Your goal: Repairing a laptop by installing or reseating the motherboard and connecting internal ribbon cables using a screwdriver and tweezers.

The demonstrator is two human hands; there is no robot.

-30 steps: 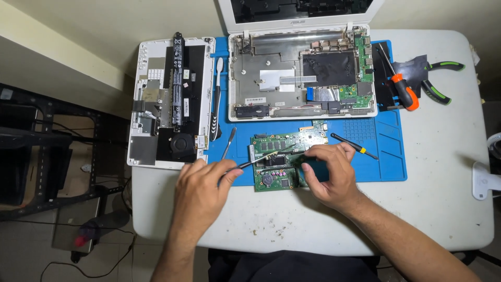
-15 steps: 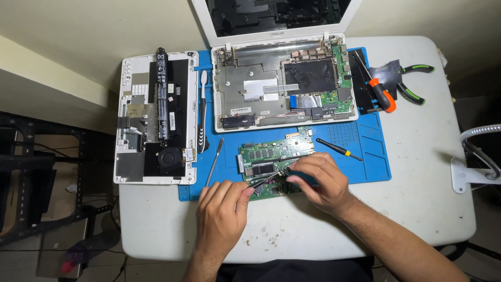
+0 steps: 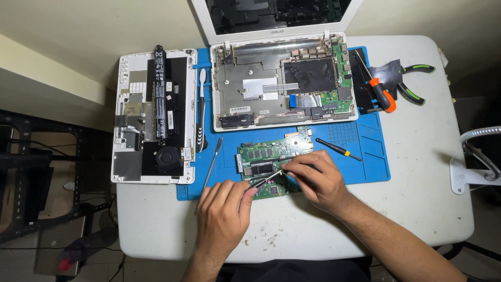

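**Circuit board under both hands, front edge of blue mat**

Circuit board (image 3: 269, 164): green, flat on the blue mat (image 3: 365, 156), near the table's (image 3: 428, 209) front edge.
Left hand (image 3: 222, 209): fingers pinched on tweezers (image 3: 263, 180), tips touching the board.
Right hand (image 3: 313, 180): fingers curled narrow, resting on the board's right part.
Opened laptop (image 3: 282, 89): at the rear edge.
Small screwdriver (image 3: 338, 149): just right of the board.
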